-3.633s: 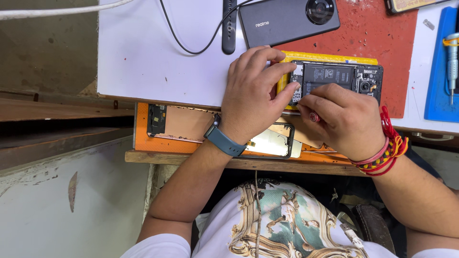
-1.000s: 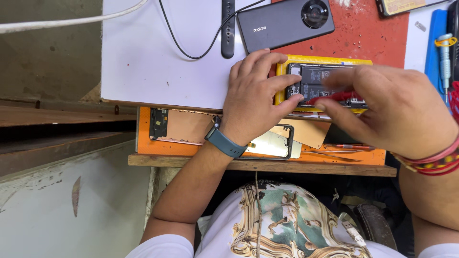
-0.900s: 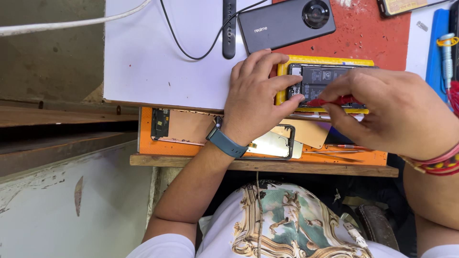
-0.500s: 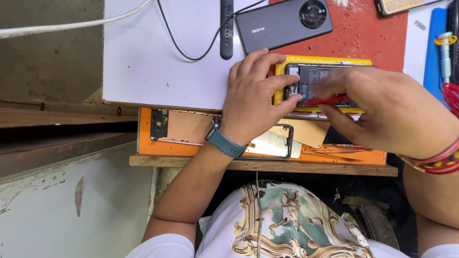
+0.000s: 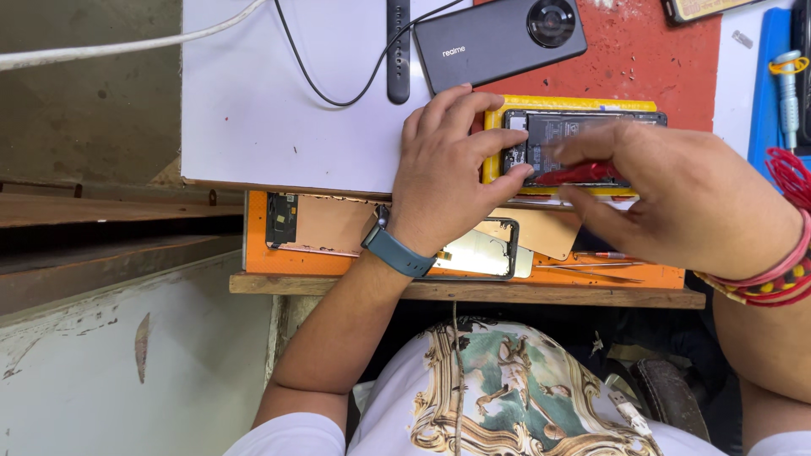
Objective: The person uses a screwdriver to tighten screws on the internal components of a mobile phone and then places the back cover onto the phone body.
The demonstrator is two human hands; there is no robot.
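Note:
An opened phone [image 5: 564, 139] with its back off lies in a yellow frame [image 5: 574, 105] on the bench. My left hand [image 5: 448, 173] presses flat on the frame's left end, fingers spread over its edge. My right hand [image 5: 684, 198] pinches a thin red-handled tool [image 5: 577, 175], with the tip lying over the phone's exposed insides near the left fingertips. A blue-grey watch sits on my left wrist and red threads circle my right wrist.
A dark phone [image 5: 498, 38] lies face down on the red mat [image 5: 667, 59] beyond the frame. A white board [image 5: 279, 93] with a black cable covers the left. An orange tray [image 5: 338, 236] below holds a phone frame [image 5: 481, 249], tweezers and parts. A blue screwdriver [image 5: 787, 84] lies far right.
My right hand lifted off the phone, came back holding the red-handled tool, and brought its tip left over the open phone. My left hand has stayed on the frame.

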